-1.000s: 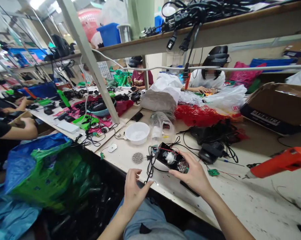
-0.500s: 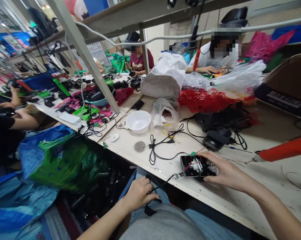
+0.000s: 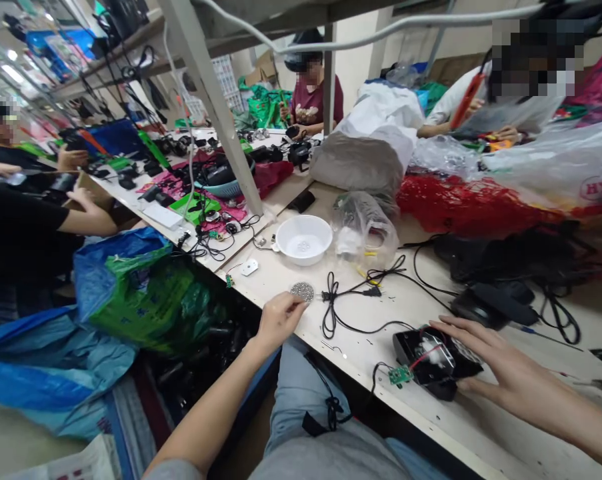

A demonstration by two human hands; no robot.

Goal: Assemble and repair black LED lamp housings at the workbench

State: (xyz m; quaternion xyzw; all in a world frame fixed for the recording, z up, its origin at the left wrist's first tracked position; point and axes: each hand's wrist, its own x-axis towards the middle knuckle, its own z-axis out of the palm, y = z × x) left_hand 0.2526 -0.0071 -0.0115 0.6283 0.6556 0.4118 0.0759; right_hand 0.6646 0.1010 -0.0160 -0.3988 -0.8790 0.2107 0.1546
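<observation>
My left hand (image 3: 279, 317) reaches over the table's front edge, its thumb and fingers pinched together at a round cluster of small silvery pieces (image 3: 302, 291), perhaps screws. Whatever sits between those fingertips is too small to make out. My right hand (image 3: 485, 357) grips the right side of an opened black plastic housing (image 3: 425, 357), which rests near the table edge. Inside the housing a white part and red wires show. A small green circuit board (image 3: 400, 375) hangs at its left side, with a black cable running down from it.
Behind my left hand stands a white plastic bowl (image 3: 304, 240) beside a clear plastic bag (image 3: 368, 230). A tied black power cord (image 3: 333, 313) lies between my hands. Further right is a dark device (image 3: 485, 303). Co-workers sit across and to the left; a metal post (image 3: 213, 107) rises from the table.
My left hand has let go of the black cable and moved up to the silvery pieces. My right hand stays on the housing, which is turned somewhat. The view has shifted.
</observation>
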